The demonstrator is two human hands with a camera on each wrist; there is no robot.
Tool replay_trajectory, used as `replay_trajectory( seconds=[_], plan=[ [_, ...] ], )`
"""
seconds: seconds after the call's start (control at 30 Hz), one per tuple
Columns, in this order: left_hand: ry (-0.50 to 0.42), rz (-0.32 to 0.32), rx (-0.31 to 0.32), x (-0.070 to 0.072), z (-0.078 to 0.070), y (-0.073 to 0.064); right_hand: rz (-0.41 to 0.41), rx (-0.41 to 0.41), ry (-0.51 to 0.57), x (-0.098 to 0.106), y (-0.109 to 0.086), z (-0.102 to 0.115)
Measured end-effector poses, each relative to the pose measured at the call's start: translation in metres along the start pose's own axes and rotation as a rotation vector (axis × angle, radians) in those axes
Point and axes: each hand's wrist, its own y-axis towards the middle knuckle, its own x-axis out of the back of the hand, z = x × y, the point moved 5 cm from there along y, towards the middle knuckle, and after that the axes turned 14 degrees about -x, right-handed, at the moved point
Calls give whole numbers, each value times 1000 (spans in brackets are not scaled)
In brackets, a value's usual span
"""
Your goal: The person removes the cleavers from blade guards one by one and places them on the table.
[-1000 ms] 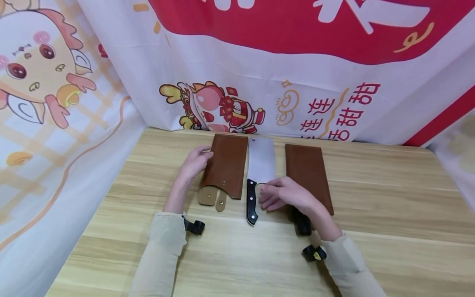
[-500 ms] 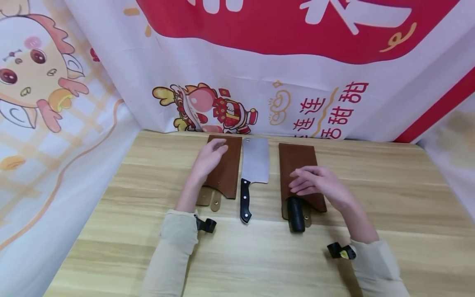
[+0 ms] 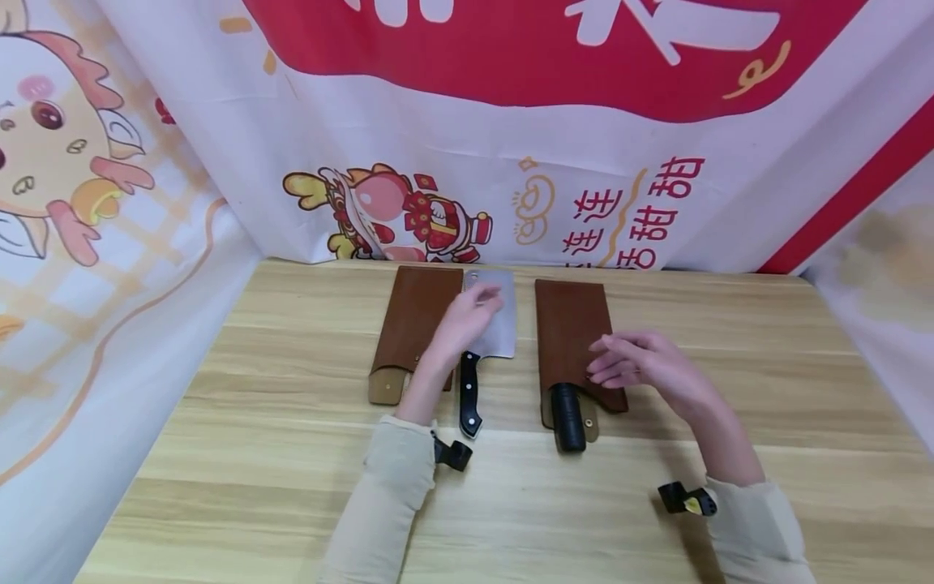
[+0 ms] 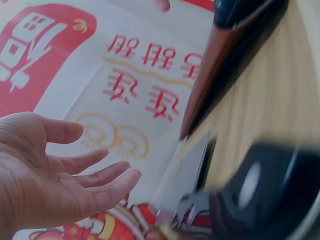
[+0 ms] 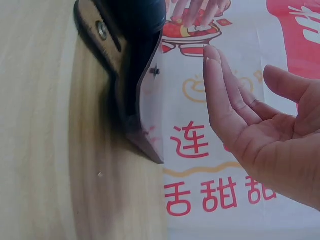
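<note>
A cleaver lies bare on the table, its black riveted handle towards me. Over its blade and the edge of the left brown leather sheath hovers my left hand, fingers loosely bent around nothing. To the right lies a second brown sheath, with a black handle sticking out of its near end; whatever is inside is hidden. My right hand hangs above that sheath's right edge. In the right wrist view, the fingers are extended and hold nothing.
The wooden table carries all these items. A white and red printed cloth hangs behind its far edge, with more cloth at the left. Black wrist cameras sit on both sleeves.
My left hand has moved right, from the left sheath to above the cleaver's blade. My right hand has gone from beside the cleaver's handle to the right sheath's right edge.
</note>
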Motion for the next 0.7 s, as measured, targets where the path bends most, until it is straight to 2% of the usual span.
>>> replay_trajectory(
  seconds=[0.17,0.33,0.7],
  plan=[
    [-27,49,-36,-27,-5,5,24,-14,23,5,-1,-7],
    [-54,96,-25,-47,-5,8,16,-9,31,11,0,-11],
    [-48,168,46,-69,0,6,67,-73,36,4,4,-15]
  ],
)
